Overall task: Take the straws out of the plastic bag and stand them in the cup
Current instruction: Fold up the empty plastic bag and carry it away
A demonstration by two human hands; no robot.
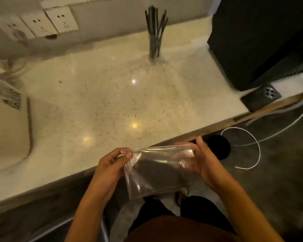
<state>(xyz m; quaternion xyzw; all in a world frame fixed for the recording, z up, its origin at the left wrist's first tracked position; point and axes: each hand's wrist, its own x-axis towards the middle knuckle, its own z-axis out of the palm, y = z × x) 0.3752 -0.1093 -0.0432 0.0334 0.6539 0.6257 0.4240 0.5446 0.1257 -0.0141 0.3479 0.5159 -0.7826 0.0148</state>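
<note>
The clear, thin plastic bag (157,170) is held in front of the body, just off the near edge of the pale speckled stone bench (98,105). It is gripped at both ends: the left hand (110,168) pinches one upper corner between thumb and fingers (128,154), and the right hand (205,161) is closed around the opposite end. No straws can be made out inside the bag (the dark patch behind the film appears to be clothing and floor). The slim dark straws (155,23) are standing upright in the clear tall cup (154,48) at the far side of the bench, well apart from the hands.

The task is judged to be essentially complete. The film is expected to be very light, limp and slippery; it is best held by a pinched corner or edge. The straws are expected to be light and fairly stiff, and should be gripped as a bundle near mid-length. The loaded cup is judged easy to tip.
</note>
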